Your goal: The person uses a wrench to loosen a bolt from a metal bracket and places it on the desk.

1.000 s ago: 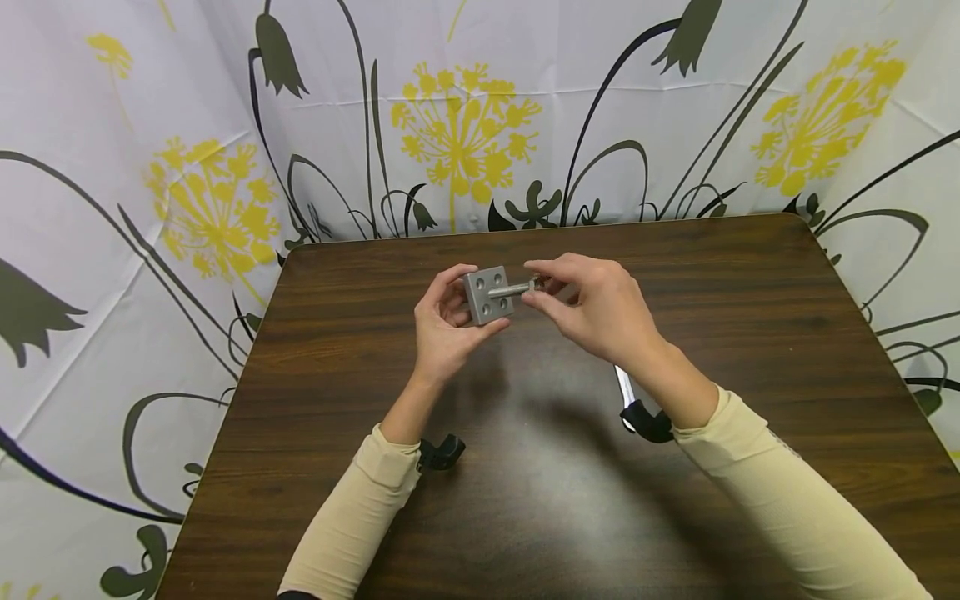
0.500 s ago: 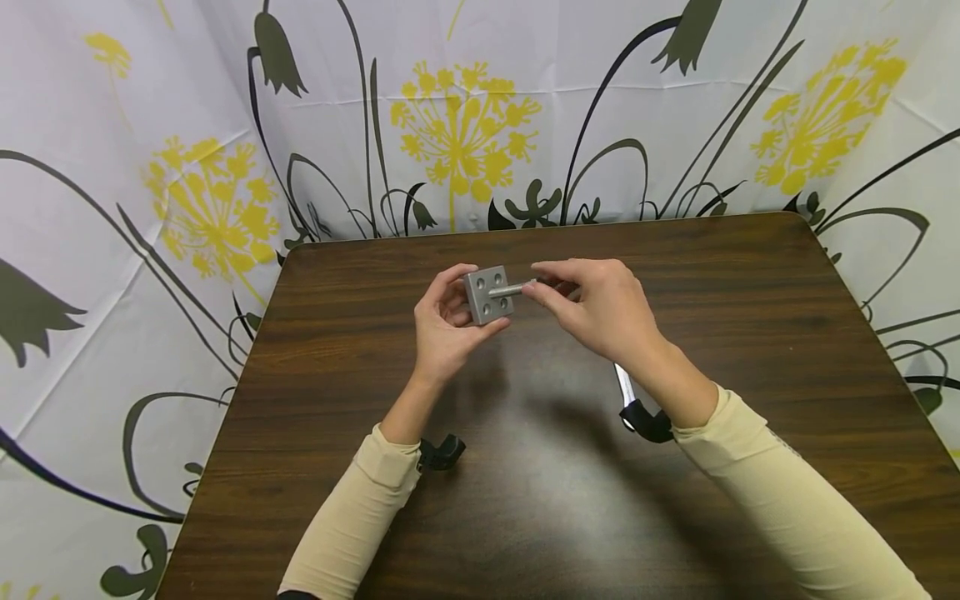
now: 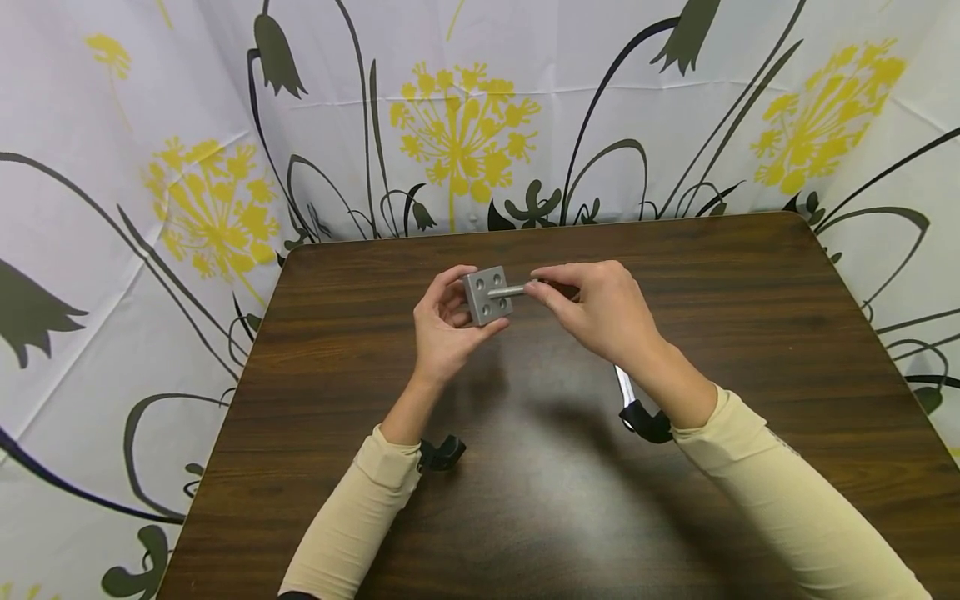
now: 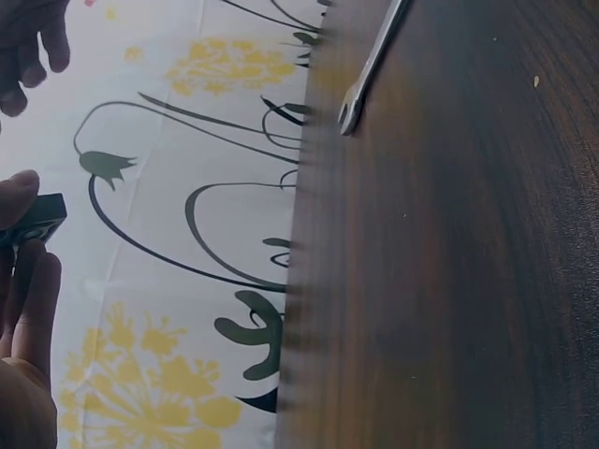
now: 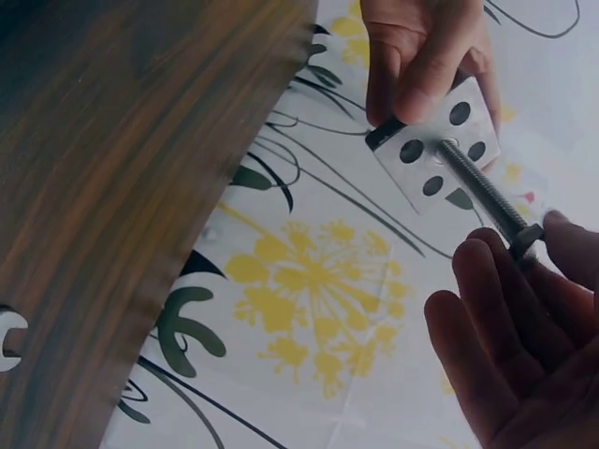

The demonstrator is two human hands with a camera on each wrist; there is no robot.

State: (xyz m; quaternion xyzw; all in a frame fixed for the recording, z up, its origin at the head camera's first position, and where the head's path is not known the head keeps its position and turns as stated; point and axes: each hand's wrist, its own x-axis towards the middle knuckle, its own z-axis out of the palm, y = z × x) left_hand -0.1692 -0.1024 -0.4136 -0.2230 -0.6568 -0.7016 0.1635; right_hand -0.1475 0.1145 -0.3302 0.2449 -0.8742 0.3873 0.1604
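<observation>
A square grey metal plate (image 3: 486,296) with several round holes is held up over the table by my left hand (image 3: 444,333), thumb along its lower edge and fingers behind. From the plate's centre a threaded bolt (image 5: 482,192) sticks out toward the right. My right hand (image 3: 600,304) pinches the bolt's outer end between thumb and fingers. There, a hex piece (image 5: 526,240) shows between thumb and fingertips in the right wrist view. The left wrist view catches only a dark edge of the plate (image 4: 42,220) between the left thumb and fingers.
A silver wrench (image 3: 624,387) lies on the dark wood table (image 3: 337,350), partly under the right forearm in the head view. Black wrist mounts (image 3: 442,452) project from both sleeves. A flower-patterned curtain (image 3: 322,125) hangs behind the table's far edge.
The right thumb and fingers have come together over the bolt's end, covering the hex piece in the head view, and the hand has dipped slightly. The left hand and plate stay put.
</observation>
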